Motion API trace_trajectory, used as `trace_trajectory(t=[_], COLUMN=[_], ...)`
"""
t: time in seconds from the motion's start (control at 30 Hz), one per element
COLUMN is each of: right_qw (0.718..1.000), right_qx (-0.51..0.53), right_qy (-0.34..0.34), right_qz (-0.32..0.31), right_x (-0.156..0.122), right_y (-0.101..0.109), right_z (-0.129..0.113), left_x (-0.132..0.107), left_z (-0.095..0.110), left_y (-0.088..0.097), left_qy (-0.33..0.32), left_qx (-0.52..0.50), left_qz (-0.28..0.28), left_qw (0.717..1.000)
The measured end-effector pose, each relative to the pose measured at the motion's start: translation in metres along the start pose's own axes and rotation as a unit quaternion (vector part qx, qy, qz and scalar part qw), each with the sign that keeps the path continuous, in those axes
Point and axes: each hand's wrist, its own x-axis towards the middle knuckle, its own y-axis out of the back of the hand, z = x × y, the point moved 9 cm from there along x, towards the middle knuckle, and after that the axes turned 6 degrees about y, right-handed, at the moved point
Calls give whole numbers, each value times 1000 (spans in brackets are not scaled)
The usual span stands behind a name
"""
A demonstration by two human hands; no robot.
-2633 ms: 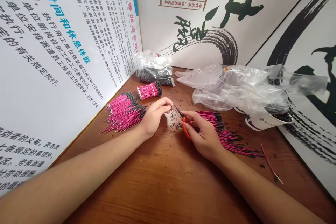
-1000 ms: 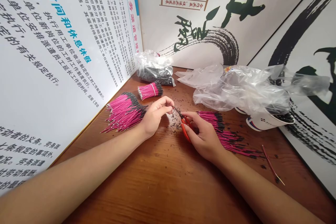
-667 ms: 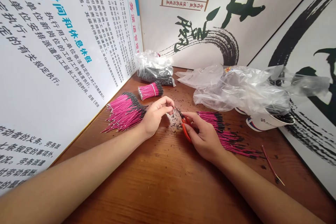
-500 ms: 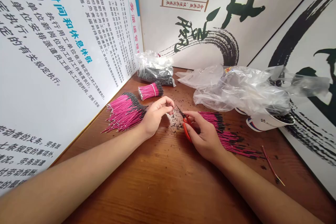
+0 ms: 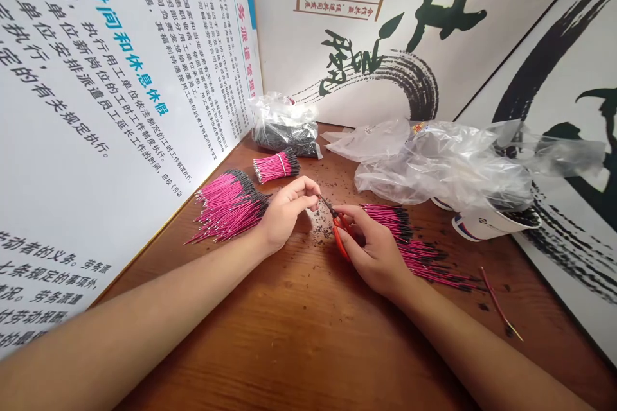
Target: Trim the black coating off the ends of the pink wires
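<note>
Half the orange snips (image 5: 340, 237) hidden, blades seemingly shut

**On my table (image 5: 308, 340): the things, counted one by one**
I have one left hand (image 5: 284, 215), one right hand (image 5: 373, 250), one small scissors (image 5: 340, 234), two loose piles of pink wires (image 5: 229, 205), one tied bundle of pink wires (image 5: 274, 167), one single wire (image 5: 496, 311), one paper cup (image 5: 486, 225) and at least two plastic bags (image 5: 434, 164).

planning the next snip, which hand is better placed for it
Probably the right hand: it grips the orange snips, their tips close to the left hand's fingers, which hold no snips.
</note>
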Motion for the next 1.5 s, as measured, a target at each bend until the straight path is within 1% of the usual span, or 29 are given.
trace_trajectory(t=[0.4,0.83,1.0,1.2,1.5], right_qw=[1000,1000,999,999,999], right_qx=[9,27,31,31,31], right_qy=[3,9,8,3,13], right_qz=[9,3,21,9,6], right_x=[-1,-1,-1,-1,0], right_y=[1,0,3,1,0], right_z=[0,2,1,-1,0], left_x=[0,0,0,0,0], left_z=[3,2,3,2,2], left_y=[1,-1,-1,1,-1], left_qy=[-17,-17,-21,-24,-21], left_qx=[-13,-2,-1,-6,-7], left_qz=[7,-4,-4,2,-7], left_qw=[1000,1000,1000,1000,1000])
